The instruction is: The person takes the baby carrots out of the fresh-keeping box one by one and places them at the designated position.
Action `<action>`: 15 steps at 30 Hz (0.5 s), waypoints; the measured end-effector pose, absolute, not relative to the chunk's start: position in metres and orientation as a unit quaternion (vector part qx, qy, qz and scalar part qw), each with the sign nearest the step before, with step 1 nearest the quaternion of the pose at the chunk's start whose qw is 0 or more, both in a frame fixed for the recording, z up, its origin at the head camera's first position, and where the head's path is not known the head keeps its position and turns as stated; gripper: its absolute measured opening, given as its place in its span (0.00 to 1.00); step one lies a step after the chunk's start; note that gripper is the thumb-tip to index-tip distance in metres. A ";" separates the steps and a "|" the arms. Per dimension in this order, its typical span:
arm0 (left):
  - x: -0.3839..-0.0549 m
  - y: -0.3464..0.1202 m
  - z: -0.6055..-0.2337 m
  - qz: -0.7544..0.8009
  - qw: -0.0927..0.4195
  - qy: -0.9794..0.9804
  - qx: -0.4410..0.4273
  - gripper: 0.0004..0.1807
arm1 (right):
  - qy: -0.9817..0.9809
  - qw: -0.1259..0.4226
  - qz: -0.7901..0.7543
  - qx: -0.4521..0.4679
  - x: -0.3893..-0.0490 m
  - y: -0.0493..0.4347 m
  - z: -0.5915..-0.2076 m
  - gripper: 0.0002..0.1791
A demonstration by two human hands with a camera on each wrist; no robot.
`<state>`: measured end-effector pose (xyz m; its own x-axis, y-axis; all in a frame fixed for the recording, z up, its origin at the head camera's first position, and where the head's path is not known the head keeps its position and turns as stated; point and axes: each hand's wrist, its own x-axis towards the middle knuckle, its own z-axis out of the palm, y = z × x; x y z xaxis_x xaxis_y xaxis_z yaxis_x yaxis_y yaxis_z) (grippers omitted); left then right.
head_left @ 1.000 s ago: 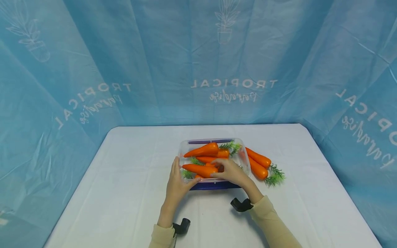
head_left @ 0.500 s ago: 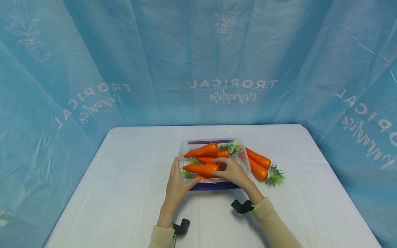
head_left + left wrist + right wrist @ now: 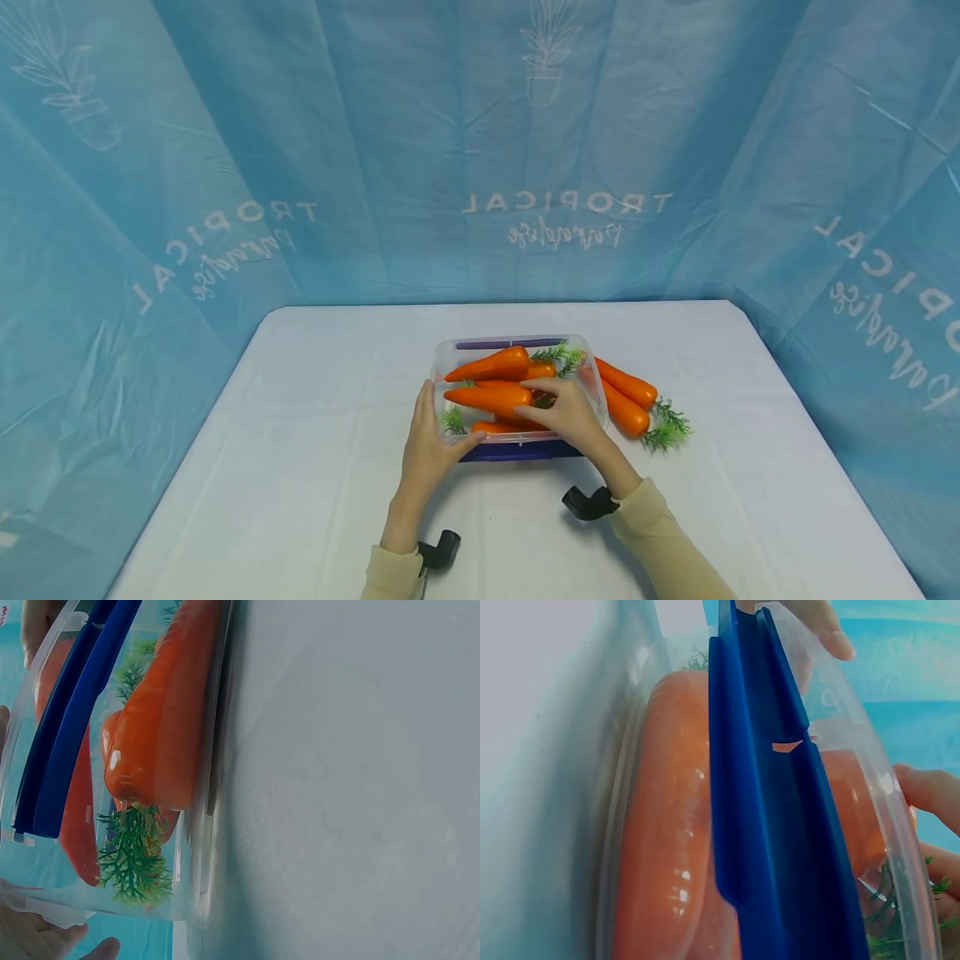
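Note:
A clear plastic box (image 3: 446,356) with blue side clasps (image 3: 510,452) holds several orange carrots with leafy green tops. Inside it, my right hand (image 3: 566,414) pinches one carrot (image 3: 483,401) by its thick end between thumb and fingers; its tip points left. My left hand (image 3: 429,443) rests at the front left corner, fingers straight along the left wall and thumb at the front rim. Through the front wall, the left wrist view shows a low-lying carrot (image 3: 157,742) and its green top (image 3: 135,859). In the right wrist view a clasp (image 3: 780,787) hides part of the contents.
Two more carrots, an upper one (image 3: 628,383) and a lower one (image 3: 624,411), lie on the white table (image 3: 300,467) against the box's right side, leafy tops (image 3: 666,427) pointing right. Blue printed curtains (image 3: 420,150) hang behind and at both sides.
My right hand has shifted the pinched carrot slightly right and back, baring more of the carrot and greenery beneath it at the front. My left hand and the box have stayed in place.

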<state>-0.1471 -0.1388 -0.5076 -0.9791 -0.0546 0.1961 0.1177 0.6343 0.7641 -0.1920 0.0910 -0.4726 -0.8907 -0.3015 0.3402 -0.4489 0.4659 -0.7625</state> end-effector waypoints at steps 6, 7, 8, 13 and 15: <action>-0.146 -0.139 -0.507 -0.427 0.102 -0.898 -0.021 0.63 | -0.854 0.100 0.460 0.221 -0.190 0.093 -0.467 0.19; -0.146 -0.139 -0.507 -0.426 0.102 -0.899 -0.021 0.63 | -0.856 0.101 0.457 0.220 -0.190 0.094 -0.465 0.19; -0.146 -0.139 -0.507 -0.425 0.102 -0.899 -0.021 0.63 | -0.858 0.103 0.455 0.217 -0.190 0.095 -0.464 0.19; -0.146 -0.139 -0.508 -0.421 0.105 -0.901 -0.023 0.64 | -0.854 0.102 0.468 0.205 -0.188 0.101 -0.456 0.19; -0.147 -0.139 -0.508 -0.421 0.106 -0.900 -0.023 0.63 | -0.848 0.099 0.479 0.202 -0.188 0.105 -0.454 0.20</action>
<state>-0.1465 -0.1394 -0.5076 -0.9766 -0.0469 0.2097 0.1310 0.6439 0.7538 -0.1875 0.1049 -0.4544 -0.8992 -0.2472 0.3612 -0.4369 0.4591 -0.7735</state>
